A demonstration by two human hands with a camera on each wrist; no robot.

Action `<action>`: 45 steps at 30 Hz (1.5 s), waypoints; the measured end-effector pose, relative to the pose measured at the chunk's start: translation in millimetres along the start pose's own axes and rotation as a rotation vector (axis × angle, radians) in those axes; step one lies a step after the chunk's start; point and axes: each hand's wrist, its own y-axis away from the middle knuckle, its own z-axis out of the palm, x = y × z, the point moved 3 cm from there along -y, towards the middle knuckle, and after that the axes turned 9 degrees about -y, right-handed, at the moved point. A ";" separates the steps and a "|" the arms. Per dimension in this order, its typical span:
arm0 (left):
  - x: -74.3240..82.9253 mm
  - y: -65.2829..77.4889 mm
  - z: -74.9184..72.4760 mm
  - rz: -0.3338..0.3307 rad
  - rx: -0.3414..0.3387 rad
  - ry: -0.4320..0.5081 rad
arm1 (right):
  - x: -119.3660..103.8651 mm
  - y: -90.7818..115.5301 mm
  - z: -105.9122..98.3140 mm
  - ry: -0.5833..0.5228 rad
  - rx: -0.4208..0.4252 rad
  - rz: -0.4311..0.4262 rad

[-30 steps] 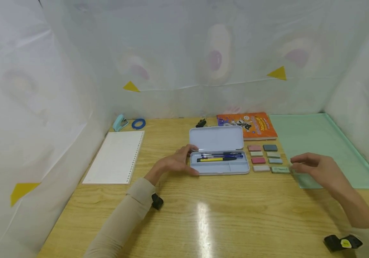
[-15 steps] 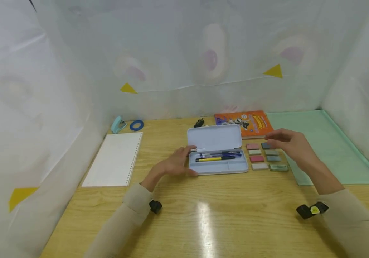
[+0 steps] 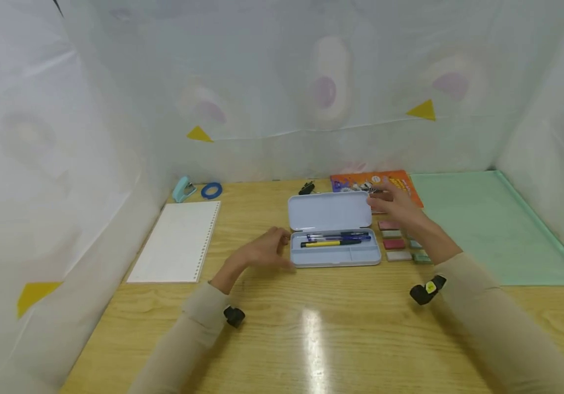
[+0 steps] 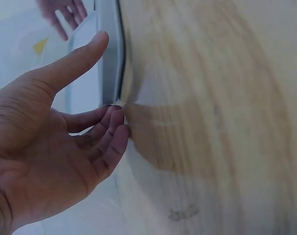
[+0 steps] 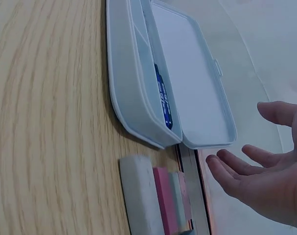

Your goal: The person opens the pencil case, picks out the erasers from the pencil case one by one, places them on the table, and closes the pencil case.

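A pale blue pencil case (image 3: pixel 330 212) lies open, its lid tipped back on the far side. Inside its base are a yellow-and-black pen (image 3: pixel 328 244) and several blue and black pens (image 3: pixel 341 237). My left hand (image 3: pixel 262 251) is at the case's left end, thumb and fingers spread; in the left wrist view its fingertips (image 4: pixel 120 129) are close to the case end, and contact is unclear. My right hand (image 3: pixel 400 209) hovers by the lid's right edge above the book. In the right wrist view its fingers (image 5: pixel 236 171) are loosely bent and apart from the lid.
Several erasers (image 3: pixel 394 244) stand in two columns right of the case. Behind are an orange book (image 3: pixel 407 180) and a black binder clip (image 3: pixel 307 188). A green mat (image 3: pixel 503 235) lies right; a notepad (image 3: pixel 178 241), stapler (image 3: pixel 181 190) and blue tape ring (image 3: pixel 211 190) lie left.
My right hand has moved left from beside the erasers, over them, to the lid's right edge. My left hand has eased slightly leftward at the case. The pens have stayed put.
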 end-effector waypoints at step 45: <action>2.9 -8.5 8.3 -0.017 -0.042 -0.026 | -4.7 33.1 72.8 0.589 -0.436 -0.306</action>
